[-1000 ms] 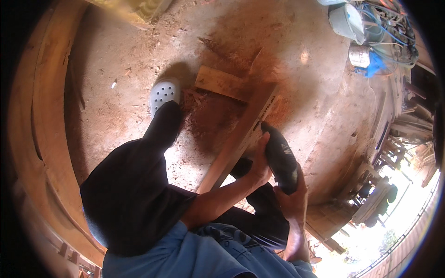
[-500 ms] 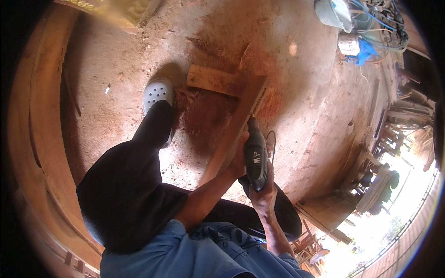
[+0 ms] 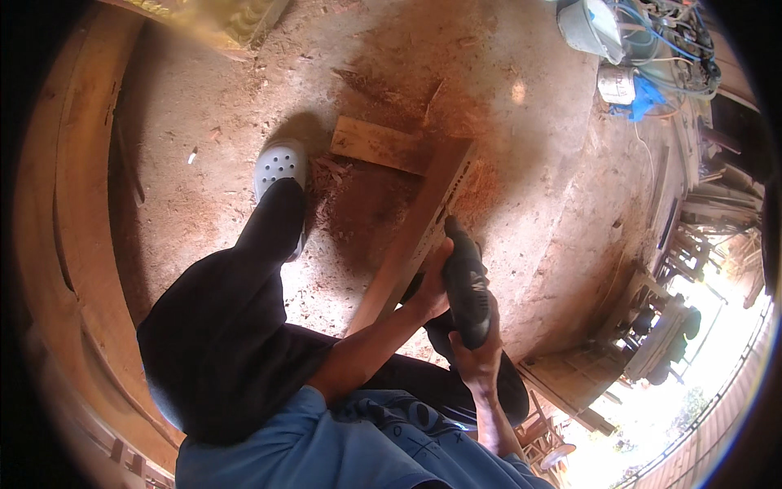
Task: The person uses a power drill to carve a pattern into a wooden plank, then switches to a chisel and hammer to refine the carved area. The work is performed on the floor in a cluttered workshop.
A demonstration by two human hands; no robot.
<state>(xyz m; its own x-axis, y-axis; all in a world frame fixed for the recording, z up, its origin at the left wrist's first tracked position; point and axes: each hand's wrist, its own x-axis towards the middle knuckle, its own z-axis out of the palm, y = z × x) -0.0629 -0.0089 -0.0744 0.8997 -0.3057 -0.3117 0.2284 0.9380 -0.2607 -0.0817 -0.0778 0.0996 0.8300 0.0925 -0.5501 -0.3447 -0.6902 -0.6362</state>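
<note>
A dark power drill [image 3: 467,297] is held in both my hands, its front end angled up and left toward a long wooden beam [image 3: 411,224]. My left hand [image 3: 437,285] wraps the drill's left side near the front. At the rear, my right hand [image 3: 481,357] is closed around its grip, mostly hidden under the body. A row of small dark holes or slots runs along the beam's right side. The drill's nose is close to that side; whether the bit touches the wood I cannot tell. The beam's far end rests across a shorter wood block [image 3: 379,145].
Reddish sawdust [image 3: 481,183] lies around the beam's far end. My left foot wears a grey clog [image 3: 278,167] beside the block. Long boards [image 3: 81,244] line the left. A bucket [image 3: 588,31], hoses and a blue bag [image 3: 645,99] are at the far right, with stacked wood [image 3: 717,200] nearer.
The drill and both hands have shifted right and slightly nearer to me, and the drill has tilted more to the left at its nose. The beam has hardly moved.
</note>
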